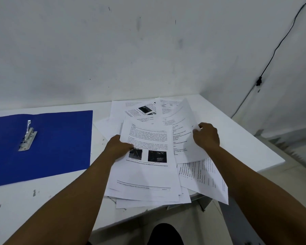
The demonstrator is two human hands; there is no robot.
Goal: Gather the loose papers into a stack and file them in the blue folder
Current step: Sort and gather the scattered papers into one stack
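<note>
A blue folder (60, 142) lies open and flat on the left of the white table, its metal clip (27, 137) bare. Printed white papers (147, 174) lie fanned in a messy pile right of it. My left hand (119, 147) grips the left edge of the top sheets, thumb on a page with two dark photos. My right hand (206, 135) holds a single sheet (185, 138) lifted and curled above the pile. More loose sheets (140, 108) lie further back near the wall. One sheet (210, 181) overhangs the table's front right edge.
The white table (42, 200) stands in a corner of white walls; its front edge runs diagonally at lower right. A black cable (259, 80) hangs down the right wall. A dark shape (166, 234), perhaps my knee, shows below the table edge.
</note>
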